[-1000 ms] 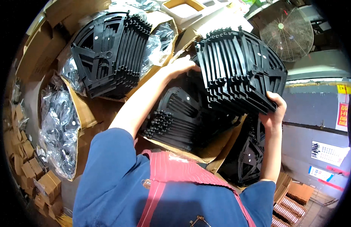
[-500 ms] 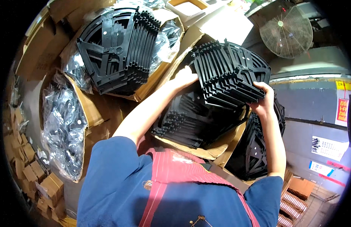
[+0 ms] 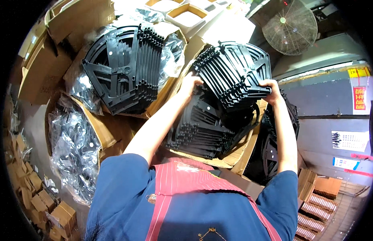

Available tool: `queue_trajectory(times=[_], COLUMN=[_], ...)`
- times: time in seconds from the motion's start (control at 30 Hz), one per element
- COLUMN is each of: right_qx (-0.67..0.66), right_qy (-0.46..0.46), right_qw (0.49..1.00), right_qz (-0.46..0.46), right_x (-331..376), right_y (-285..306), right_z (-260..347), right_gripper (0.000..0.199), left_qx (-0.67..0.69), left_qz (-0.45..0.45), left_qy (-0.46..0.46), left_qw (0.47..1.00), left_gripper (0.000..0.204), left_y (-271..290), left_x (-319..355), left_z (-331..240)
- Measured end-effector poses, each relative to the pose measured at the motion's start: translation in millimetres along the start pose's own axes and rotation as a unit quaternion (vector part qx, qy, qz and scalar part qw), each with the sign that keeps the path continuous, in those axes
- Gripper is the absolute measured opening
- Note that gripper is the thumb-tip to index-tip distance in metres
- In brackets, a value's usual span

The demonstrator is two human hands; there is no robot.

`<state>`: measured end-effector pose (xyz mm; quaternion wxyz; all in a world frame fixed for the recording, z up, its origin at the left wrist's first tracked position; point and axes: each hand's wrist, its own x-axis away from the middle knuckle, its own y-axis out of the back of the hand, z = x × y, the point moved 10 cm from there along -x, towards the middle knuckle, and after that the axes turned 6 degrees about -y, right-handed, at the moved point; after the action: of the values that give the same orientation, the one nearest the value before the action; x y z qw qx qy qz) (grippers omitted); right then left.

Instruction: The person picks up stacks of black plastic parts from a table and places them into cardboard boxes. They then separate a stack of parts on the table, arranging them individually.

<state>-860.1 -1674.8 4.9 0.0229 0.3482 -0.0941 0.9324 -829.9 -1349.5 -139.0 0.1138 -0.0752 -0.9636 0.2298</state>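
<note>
A stack of black plastic fan-shaped frames [image 3: 234, 76] is held between my two hands, tilted, above an open cardboard box. My left hand [image 3: 190, 85] closes on the stack's left edge, its fingers partly hidden behind the frames. At the lower right corner my right hand [image 3: 271, 93] grips the stack, thumb on top. Below it, a second group of black frames [image 3: 202, 130] lies inside the cardboard box [image 3: 216, 161]; the held stack covers part of this group.
To the left, another box holds a large stack of black frames [image 3: 124, 68] with clear plastic around it. Bagged black parts [image 3: 73, 148] fill a box nearer me. More black frames [image 3: 271, 154] stand at right. Beyond are a fan [image 3: 290, 27] and a white box [image 3: 230, 26].
The view has turned slightly. The held stack has tilted and shifted a little left with both hands still on it, and more of the frames in the box below now show.
</note>
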Motion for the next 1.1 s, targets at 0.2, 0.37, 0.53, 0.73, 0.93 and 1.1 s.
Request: queue_trajectory(times=[0.2, 0.37, 0.53, 0.73, 0.93, 1.1], right_qx=[0.038, 0.062, 0.132, 0.113, 0.121, 0.042], right_qy=[-0.028, -0.036, -0.052, -0.112, -0.046, 0.134], right_qw=[0.997, 0.997, 0.988, 0.987, 0.991, 0.99], right_qz=[0.056, -0.037, -0.062, 0.018, 0.018, -0.024], right_x=[-9, -31, -97, -115, -62, 35], right_y=[32, 72, 78, 59, 55, 41], right_z=[12, 33, 9, -1, 27, 106], right_gripper=[0.032, 0.028, 0.016, 0.02, 0.021, 0.022], left_qx=[0.082, 0.14, 0.057, 0.029, -0.02, 0.089], left_qz=[-0.005, 0.023, -0.013, -0.03, -0.003, 0.181], left_qy=[-0.125, -0.08, 0.048, 0.036, -0.048, -0.085], left_qw=[0.989, 0.987, 0.997, 0.998, 0.999, 0.976], left_gripper=[0.078, 0.044, 0.03, 0.032, 0.048, 0.038], left_y=[-11, -13, -14, -15, -40, -92], left_x=[18, 21, 37, 37, 36, -1], left_z=[-39, -38, -32, -38, -86, -225])
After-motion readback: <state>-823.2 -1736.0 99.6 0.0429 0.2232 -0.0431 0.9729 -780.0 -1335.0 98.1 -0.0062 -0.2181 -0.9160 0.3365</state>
